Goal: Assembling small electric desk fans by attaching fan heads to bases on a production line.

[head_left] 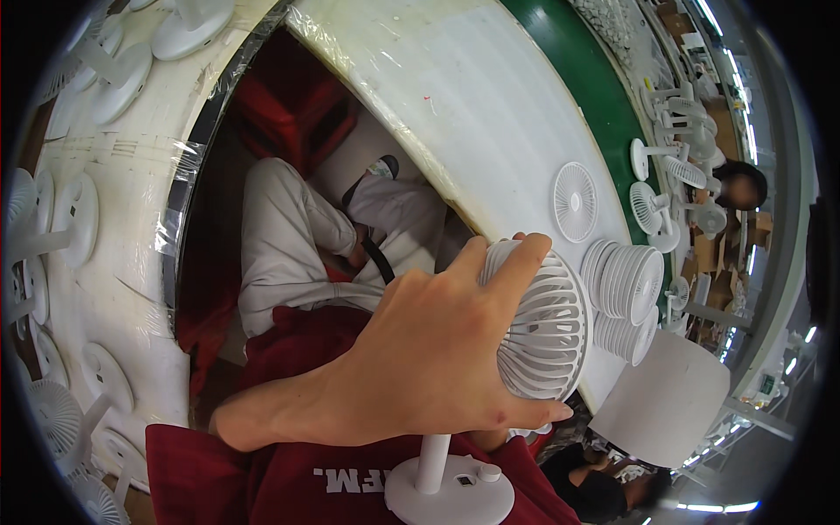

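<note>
A white desk fan (432,464) is held close to my dark red shirt. My left hand (437,328) spreads over the slatted cage of its round head (553,337), fingers along the upper edge and thumb at the lower edge. Below the hand show the fan's stem and its round base (411,494), which has a small knob and a dark socket. A sliver of skin beneath the fan head seems to be my right hand (488,440); its fingers are hidden behind the fan.
A white worktable (472,96) carries a single round grille (575,201) and stacks of round grilles (626,280). Several finished-looking fans (79,219) stand on the left table. Past a green strip (560,44) are more fans (652,206) and people. A red stool (293,109) sits below.
</note>
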A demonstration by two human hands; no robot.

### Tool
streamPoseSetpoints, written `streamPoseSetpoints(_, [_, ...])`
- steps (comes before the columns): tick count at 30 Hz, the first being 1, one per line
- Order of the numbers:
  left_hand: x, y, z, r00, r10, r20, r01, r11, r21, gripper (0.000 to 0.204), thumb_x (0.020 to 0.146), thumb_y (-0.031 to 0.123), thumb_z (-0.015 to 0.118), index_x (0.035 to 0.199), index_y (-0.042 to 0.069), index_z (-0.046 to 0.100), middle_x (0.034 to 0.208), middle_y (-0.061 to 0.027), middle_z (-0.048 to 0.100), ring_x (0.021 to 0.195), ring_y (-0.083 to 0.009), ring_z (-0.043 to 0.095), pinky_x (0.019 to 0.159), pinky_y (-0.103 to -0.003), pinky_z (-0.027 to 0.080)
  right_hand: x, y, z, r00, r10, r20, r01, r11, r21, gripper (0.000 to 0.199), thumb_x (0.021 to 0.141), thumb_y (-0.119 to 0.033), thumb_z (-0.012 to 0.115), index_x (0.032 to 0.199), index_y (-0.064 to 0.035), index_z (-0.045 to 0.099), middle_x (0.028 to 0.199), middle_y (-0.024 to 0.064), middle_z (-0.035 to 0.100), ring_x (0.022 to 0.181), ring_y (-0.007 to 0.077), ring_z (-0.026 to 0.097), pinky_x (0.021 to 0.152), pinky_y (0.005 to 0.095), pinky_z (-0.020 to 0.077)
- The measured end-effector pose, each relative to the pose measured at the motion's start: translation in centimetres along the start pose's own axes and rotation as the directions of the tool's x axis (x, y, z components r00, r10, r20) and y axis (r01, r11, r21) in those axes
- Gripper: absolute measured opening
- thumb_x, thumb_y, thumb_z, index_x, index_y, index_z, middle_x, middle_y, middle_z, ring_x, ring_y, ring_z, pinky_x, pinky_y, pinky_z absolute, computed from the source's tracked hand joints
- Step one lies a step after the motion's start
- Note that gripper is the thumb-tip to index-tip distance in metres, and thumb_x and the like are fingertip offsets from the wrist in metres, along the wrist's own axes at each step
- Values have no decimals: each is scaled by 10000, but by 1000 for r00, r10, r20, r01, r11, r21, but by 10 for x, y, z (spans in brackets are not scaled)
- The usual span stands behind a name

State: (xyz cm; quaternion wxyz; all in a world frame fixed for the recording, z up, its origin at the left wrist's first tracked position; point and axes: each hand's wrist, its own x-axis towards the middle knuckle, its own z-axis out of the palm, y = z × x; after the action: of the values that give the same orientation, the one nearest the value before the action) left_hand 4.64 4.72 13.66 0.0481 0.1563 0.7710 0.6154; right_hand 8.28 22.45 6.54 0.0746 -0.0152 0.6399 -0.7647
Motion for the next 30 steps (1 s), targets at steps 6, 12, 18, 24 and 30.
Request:
streamPoseSetpoints(6, [-4,-2,-13,999,-13,46,15,999,-43,982,548,337,921,1350,-25,485,1004,-119,636,729,-214,609,622,-296,489,6,-1,11,992,-106,67,112,989,-94,1120,571,-399,869,1523,-193,314,1532,198,333,1370,380,398,1108,514,378])
streamPoseSetpoints(12, [-3,-10,-31,996,-1,93,15,990,-141,960,531,253,913,1351,-10,490,1058,-122,657,794,-221,633,730,-294,507,13,-4,22,970,-206,133,227,958,-174,1153,522,-388,895,1516,-207,340,1535,200,326,1377,390,384,1109,527,369])
streamPoseSetpoints(18, [5,-23,-52,967,-15,253,91,953,-289,988,539,197,897,1393,7,437,1114,-128,653,880,-226,643,834,-320,505,18,-10,30,937,-297,184,336,910,-241,1187,473,-377,922,1509,-221,365,1537,201,319,1384,400,370,1111,540,360])
streamPoseSetpoints(24, [-16,-41,-70,940,-121,320,255,872,-418,944,600,84,850,1406,39,362,1183,-170,615,997,-249,621,886,-340,494,22,0,32,877,-288,386,455,759,-466,1161,477,-351,924,1506,-235,399,1553,201,299,1402,428,332,1120,549,335])
streamPoseSetpoints(30, [-24,-82,-64,971,-197,138,239,727,-644,632,702,-86,730,1263,27,462,1133,-152,631,999,-200,612,847,-284,510,28,14,49,867,-237,439,494,518,-698,1140,474,-331,929,1494,-183,441,1575,202,251,1415,422,309,1118,536,328])
